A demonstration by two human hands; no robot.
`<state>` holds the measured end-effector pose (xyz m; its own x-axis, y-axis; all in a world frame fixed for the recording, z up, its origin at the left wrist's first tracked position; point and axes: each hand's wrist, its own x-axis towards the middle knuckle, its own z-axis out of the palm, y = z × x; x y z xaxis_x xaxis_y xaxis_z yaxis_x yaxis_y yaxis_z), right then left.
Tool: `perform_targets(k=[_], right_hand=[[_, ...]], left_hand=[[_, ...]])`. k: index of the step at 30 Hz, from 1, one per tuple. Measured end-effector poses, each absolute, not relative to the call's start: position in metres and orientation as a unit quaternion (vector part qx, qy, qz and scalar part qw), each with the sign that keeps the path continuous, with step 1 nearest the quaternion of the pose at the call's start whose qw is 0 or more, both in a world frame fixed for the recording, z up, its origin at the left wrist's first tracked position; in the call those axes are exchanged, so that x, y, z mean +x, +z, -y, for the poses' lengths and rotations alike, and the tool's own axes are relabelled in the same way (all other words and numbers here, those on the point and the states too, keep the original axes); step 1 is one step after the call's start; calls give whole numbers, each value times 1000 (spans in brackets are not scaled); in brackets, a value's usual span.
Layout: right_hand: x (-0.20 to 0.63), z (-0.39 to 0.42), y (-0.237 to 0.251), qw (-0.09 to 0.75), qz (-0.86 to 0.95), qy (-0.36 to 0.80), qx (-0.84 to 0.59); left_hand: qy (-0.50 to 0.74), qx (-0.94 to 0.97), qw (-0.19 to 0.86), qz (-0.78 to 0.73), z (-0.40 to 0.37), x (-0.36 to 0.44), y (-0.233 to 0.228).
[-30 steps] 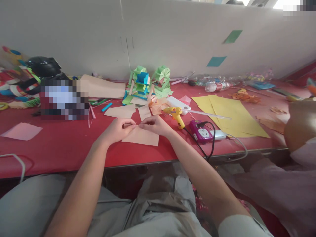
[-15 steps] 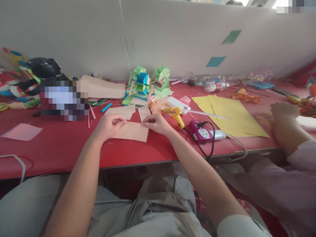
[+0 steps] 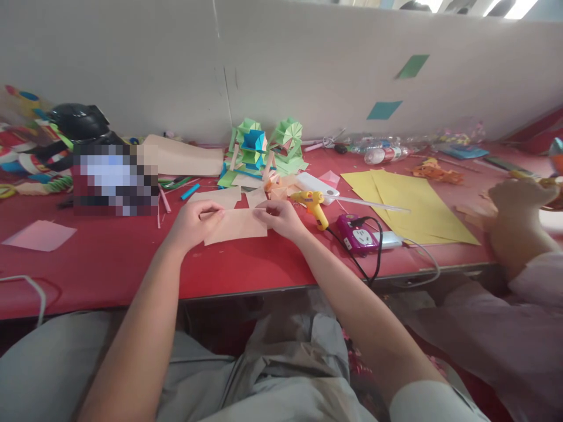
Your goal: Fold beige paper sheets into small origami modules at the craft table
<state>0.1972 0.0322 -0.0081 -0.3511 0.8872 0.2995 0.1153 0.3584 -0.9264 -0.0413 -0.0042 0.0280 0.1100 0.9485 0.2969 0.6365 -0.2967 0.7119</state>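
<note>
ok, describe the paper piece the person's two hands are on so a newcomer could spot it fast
On the red table, look near the front edge, left of the yellow glue gun. The peach paper sits there, pinched between the left hand and right hand. Similar peach scraps lie behind it; only this one is held.

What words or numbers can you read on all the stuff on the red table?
None can be read.
The bottle has a label, too small and blurred to read.
The purple power strip shows only socket holes, no legible print.
The yellow glue gun shows no readable brand.
The peach paper held by the left hand and right hand is blank.
</note>
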Motion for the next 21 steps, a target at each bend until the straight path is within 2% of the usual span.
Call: perform_targets(k=[5,12,21], right_hand=[[196,-29,-8,440,733,399,-331],[194,-23,-4,460,752,358,-309],[202,-26,-3,479,722,346,-361]], left_hand=[[345,759,140,-534,8,-24,29],[352,739,163,-552,8,-21,30],[333,698,140,-618,2,-67,26]])
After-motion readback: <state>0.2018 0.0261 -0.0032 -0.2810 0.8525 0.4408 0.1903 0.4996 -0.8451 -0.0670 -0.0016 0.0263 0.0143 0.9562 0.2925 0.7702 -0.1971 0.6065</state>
